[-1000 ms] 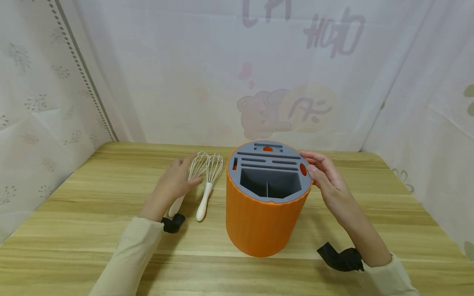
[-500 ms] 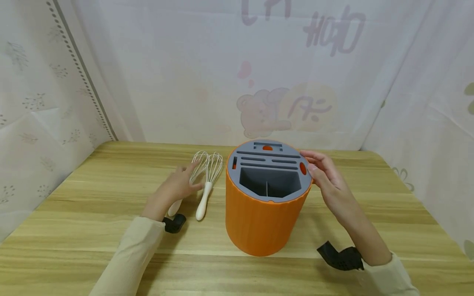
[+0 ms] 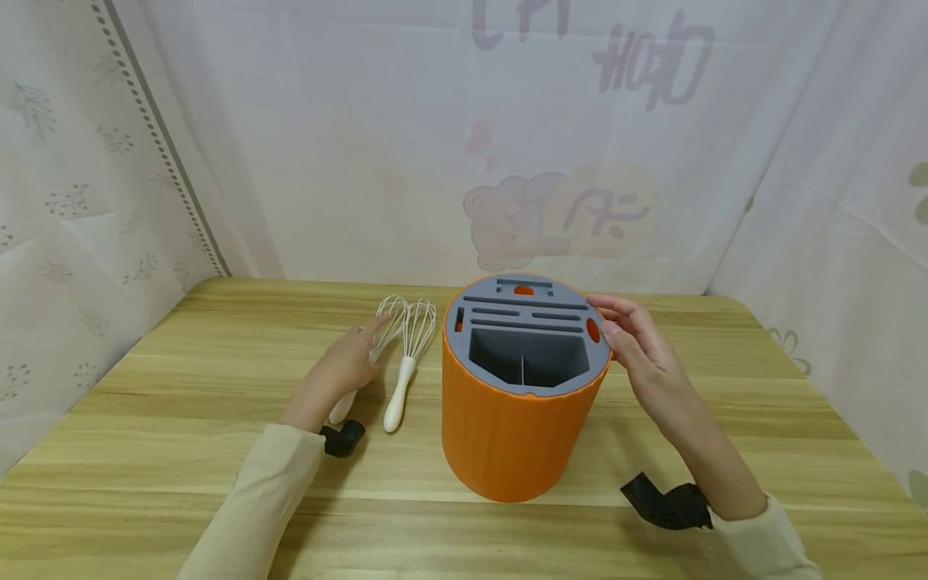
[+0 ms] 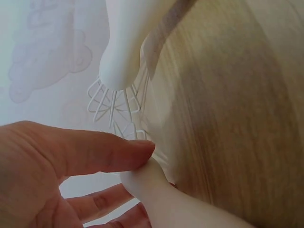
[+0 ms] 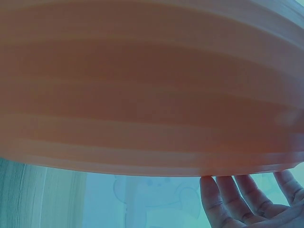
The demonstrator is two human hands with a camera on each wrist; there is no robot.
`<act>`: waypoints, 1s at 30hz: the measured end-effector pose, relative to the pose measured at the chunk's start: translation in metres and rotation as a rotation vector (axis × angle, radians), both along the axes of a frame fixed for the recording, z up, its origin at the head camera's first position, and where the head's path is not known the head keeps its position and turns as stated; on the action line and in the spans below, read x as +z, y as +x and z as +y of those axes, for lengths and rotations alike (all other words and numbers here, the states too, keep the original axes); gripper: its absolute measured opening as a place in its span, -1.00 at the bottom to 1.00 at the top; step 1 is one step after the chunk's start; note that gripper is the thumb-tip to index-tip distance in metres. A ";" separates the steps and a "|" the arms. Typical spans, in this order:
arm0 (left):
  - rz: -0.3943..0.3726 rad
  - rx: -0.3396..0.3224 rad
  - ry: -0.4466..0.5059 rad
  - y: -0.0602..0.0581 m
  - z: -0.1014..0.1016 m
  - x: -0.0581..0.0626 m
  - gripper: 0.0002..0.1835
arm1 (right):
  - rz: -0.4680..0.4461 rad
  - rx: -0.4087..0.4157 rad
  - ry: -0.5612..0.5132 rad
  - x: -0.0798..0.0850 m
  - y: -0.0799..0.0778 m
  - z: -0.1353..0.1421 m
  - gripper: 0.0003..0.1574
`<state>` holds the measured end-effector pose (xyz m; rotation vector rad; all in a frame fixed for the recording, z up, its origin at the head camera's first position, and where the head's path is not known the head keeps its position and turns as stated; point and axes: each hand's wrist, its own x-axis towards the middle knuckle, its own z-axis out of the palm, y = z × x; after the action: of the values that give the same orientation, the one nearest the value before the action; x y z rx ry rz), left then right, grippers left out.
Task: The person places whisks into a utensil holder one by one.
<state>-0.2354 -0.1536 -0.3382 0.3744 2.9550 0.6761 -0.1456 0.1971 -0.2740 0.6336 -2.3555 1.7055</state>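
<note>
Two cream-handled whisks lie side by side on the wooden table in the head view. My left hand (image 3: 337, 370) is over the left whisk (image 3: 342, 408). In the left wrist view, thumb and fingers pinch the neck of this whisk's handle (image 4: 164, 192). The right whisk (image 3: 400, 393) lies just beside it, untouched. To the right stands an upright orange utensil holder (image 3: 518, 447) with a grey slotted top (image 3: 532, 304). My right hand (image 3: 648, 354) touches the holder's right rim, fingers and thumb lightly bent. Its fingertips meet the orange wall in the right wrist view.
The wooden table (image 3: 217, 387) runs back to a pale printed curtain (image 3: 348, 161). More curtain hangs at both sides. A black wrist mount (image 3: 341, 439) sits on the left wrist, another black mount (image 3: 667, 503) on the right.
My left hand has closed its thumb and fingers in on the left whisk's neck. My right hand and the utensil holder have stayed in place.
</note>
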 end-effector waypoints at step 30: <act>0.051 0.064 0.130 0.001 -0.002 0.013 -0.24 | 0.009 0.001 0.009 -0.001 0.000 0.000 -0.53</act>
<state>-0.2344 -0.1558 -0.3256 0.3125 2.9911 0.8822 -0.1460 0.1974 -0.2747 0.6421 -2.3586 1.6901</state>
